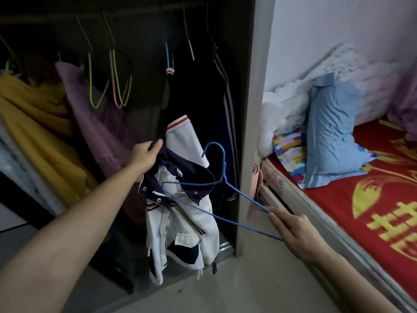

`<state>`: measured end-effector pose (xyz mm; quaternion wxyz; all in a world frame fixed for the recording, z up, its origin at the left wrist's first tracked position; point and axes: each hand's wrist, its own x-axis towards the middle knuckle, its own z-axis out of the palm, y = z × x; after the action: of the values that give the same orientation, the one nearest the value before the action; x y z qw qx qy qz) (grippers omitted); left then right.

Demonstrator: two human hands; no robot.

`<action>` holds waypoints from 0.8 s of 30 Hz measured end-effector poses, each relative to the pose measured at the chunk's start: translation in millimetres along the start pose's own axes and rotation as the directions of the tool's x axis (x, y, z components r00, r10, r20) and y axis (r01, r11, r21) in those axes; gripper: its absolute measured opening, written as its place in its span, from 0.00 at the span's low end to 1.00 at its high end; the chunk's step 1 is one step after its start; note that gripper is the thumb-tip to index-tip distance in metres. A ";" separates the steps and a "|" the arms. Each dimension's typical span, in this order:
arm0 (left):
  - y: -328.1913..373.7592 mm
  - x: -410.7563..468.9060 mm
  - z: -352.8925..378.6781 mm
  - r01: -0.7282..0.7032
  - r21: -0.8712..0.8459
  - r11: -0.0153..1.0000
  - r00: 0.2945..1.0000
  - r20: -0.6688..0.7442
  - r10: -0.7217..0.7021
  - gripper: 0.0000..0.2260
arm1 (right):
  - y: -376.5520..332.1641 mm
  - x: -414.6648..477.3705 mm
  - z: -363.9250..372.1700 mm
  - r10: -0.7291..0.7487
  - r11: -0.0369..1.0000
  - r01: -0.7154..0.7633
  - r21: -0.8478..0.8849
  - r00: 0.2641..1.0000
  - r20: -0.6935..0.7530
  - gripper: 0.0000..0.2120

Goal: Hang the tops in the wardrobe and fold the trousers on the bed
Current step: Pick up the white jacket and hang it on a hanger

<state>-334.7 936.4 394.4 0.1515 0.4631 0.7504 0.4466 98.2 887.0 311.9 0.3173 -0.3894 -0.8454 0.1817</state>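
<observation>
Before the open wardrobe: I stood with both arms out, the bed (338,213) at my right.
Step in hand: the hanging of a top; by my judgement the jacket was being fitted onto its hanger, and no trousers showed anywhere in view.
Left hand (144,158): clenched on the navy collar of the white-and-navy jacket (180,224), which it held up in front of the wardrobe opening.
Right hand (293,231): its fingers pinched one end of the blue wire hanger (222,175), whose far arm reached in under the jacket's collar.
Hanger hook: free, turned up and pointing toward the wardrobe, not on any rail.
Jacket: crumpled, one white sleeve with a red-striped cuff standing up, the body dangling clear of the floor.
Next move, as I judged it: seat both hanger arms inside the shoulders, straighten the collar, then lift the hook to the rail (112,18) at the top of the wardrobe.
Wardrobe contents: a dark striped garment (225,91) on the right, a mauve garment (99,123) and a mustard garment (38,123) on the left.
Empty hangers on the rail: green and pink wire hangers (112,82) in the middle, so there seemed room beside them.
Bed contents: a red-and-gold cover, a light blue pillow (331,132) leaning up, white bedding behind it.
Risk, as I judged it: the slack jacket could slip off the thin wire when lifted.
</observation>
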 end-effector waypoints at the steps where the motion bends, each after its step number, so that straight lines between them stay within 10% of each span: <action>1: 6.4 -3.6 5.0 -0.008 -0.018 1.000 1.000 0.025 0.009 0.22 | -4.6 -0.2 2.4 0.010 1.000 -0.010 0.015 1.000 -0.004 0.17; 9: 51.6 -28.6 11.9 0.135 -0.453 0.882 0.969 0.246 -0.022 0.13 | -57.6 47.2 35.7 0.118 0.989 -0.124 0.080 0.990 0.075 0.23; 17: 92.6 -49.9 -21.6 0.249 -0.596 0.763 0.927 0.374 -0.010 0.09 | -78.1 75.3 54.5 0.137 0.980 -0.113 0.163 0.980 -0.145 0.14; 22: 146.8 -66.3 -46.4 -0.005 -0.513 0.858 0.895 0.381 0.233 0.08 | -92.0 96.1 54.1 0.120 0.971 -0.047 0.234 0.944 -0.307 0.18; 24: 155.7 -59.0 -67.0 -0.462 -0.283 0.841 0.824 0.215 0.524 0.11 | -97.4 102.3 48.7 0.062 0.974 0.034 0.223 0.910 -0.410 0.19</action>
<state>-259.5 878.7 546.8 0.1861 0.6817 0.5208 0.4789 -38.4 901.8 370.6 0.5302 -0.3866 -0.7298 0.1918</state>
